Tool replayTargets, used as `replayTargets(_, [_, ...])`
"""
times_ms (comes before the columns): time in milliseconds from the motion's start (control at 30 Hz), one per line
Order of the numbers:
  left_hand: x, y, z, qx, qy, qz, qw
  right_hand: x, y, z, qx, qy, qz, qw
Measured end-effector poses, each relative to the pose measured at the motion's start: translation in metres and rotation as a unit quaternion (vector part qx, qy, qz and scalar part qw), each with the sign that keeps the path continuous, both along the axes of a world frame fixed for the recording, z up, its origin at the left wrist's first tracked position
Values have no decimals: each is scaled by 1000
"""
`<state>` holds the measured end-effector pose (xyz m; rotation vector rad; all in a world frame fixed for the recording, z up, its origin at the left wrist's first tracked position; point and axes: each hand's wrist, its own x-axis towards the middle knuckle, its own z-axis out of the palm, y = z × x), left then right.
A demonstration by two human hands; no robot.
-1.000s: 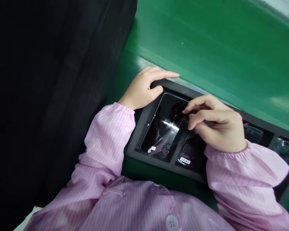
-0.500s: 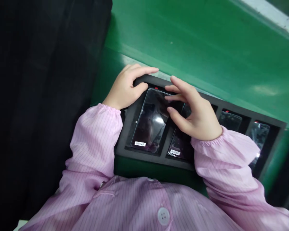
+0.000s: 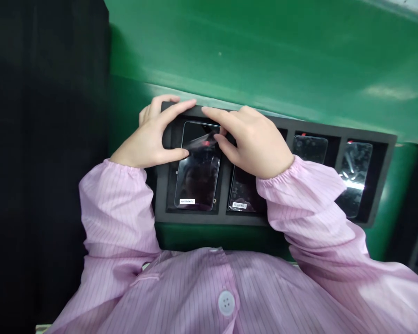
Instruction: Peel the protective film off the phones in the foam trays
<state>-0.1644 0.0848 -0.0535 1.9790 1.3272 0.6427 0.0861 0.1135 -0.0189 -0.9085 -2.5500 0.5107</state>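
Note:
In the leftmost slot of a black foam tray lies a phone screen with a small white barcode label at its lower end. A clear protective film with a red tab is lifted at the screen's upper part. My right hand pinches the film's upper right corner between thumb and fingers. My left hand is spread, its thumb at the screen's left edge and its fingers over the tray's far rim. A second labelled screen lies partly under my right hand.
Further right in the tray sit two more screens with film, one partly behind my right sleeve and one near the tray's end. A green surface extends beyond the tray. A large black object stands at the left.
My right hand has moved left over the first screen and closed on its film, whose upper part is now lifted. My left thumb has come down to the screen's edge. The view has shifted.

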Motion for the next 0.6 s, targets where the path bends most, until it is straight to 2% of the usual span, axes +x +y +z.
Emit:
replayTargets(67, [-1,-1,0,-8,-16,-1,1000,-2,1,0,-47,23,7,999])
replayTargets(167, [-2,-2,0,-17,-29,5,999,-12,-4,3,-171,86,20,981])
replayTargets(233, [-1,-2,0,-22,-27,7,999,-21,-11,6,-272,143,16,952])
replayTargets(300, [-1,-1,0,-22,-23,5,999,-28,-16,7,-364,200,0,910])
replayTargets(367, [-1,-1,0,-18,-23,4,1000,-33,-19,5,-429,241,-20,870])
replayTargets(467, [-1,-1,0,-13,-31,8,999,-36,-18,1,-472,279,-51,835])
replayTargets(600, [-2,-1,0,-16,-27,7,999,-34,-13,-3,-487,316,-59,812])
